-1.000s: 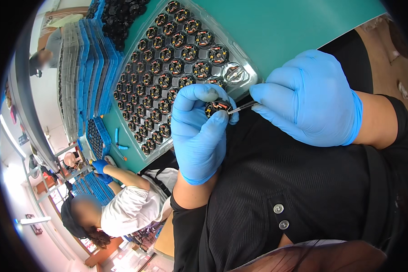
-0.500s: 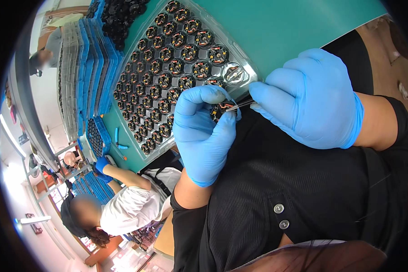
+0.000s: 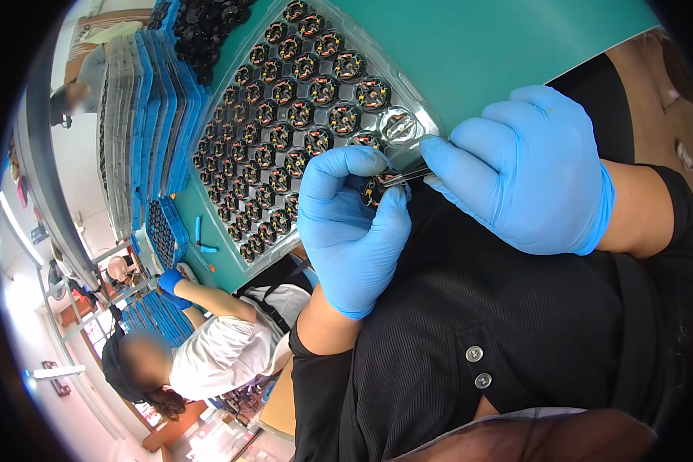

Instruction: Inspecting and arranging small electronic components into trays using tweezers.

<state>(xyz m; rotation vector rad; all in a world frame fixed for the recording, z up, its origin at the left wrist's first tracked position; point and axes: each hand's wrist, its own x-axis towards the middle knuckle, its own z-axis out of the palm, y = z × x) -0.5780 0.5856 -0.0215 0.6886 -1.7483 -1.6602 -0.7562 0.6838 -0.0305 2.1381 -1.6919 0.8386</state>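
The left hand (image 3: 352, 227), gloved blue, has its grip clamped on a small round black part (image 3: 377, 189), held close to the chest. The right hand (image 3: 527, 169) pinches thin tweezers (image 3: 406, 175) whose tips touch that part. Just beyond both grips lies a clear tray (image 3: 420, 115) of matching parts on the green surface (image 3: 500, 46).

Stacked clear and blue tray packs (image 3: 142, 123) stand at left.
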